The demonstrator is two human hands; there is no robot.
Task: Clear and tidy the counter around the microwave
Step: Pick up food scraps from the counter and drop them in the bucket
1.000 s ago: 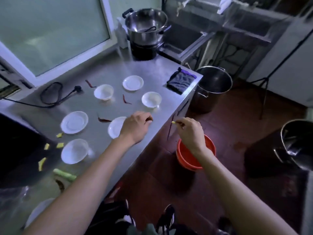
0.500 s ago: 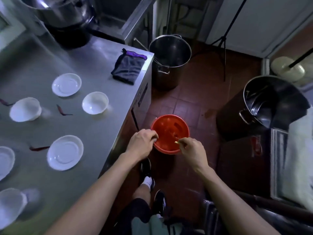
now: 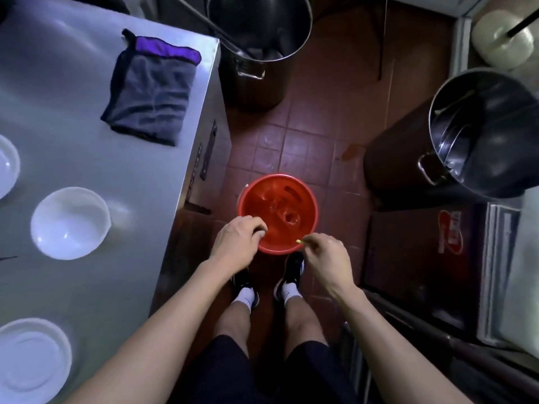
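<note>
An orange bucket (image 3: 284, 196) stands on the tiled floor just in front of my feet. Both hands hover over its near rim. My right hand (image 3: 323, 258) pinches a small yellow scrap (image 3: 299, 242) between its fingertips. My left hand (image 3: 237, 239) has its fingers curled closed; whether anything is inside I cannot tell. The steel counter (image 3: 73, 106) lies to my left, holding a white bowl (image 3: 70, 223), a white plate (image 3: 30, 360), part of another dish (image 3: 7, 166) and a folded grey cloth with a purple edge (image 3: 151, 88).
A tall steel pot (image 3: 256, 30) stands on the floor past the counter's corner. A large dark pot (image 3: 484, 135) sits at the right, above a red-printed box (image 3: 450, 234). A round white base with a pole (image 3: 501, 39) is at the top right.
My view has swung from the counter down to the floor. Both hands left the counter edge and came over the orange bucket, the right one still pinching the yellow scrap.
</note>
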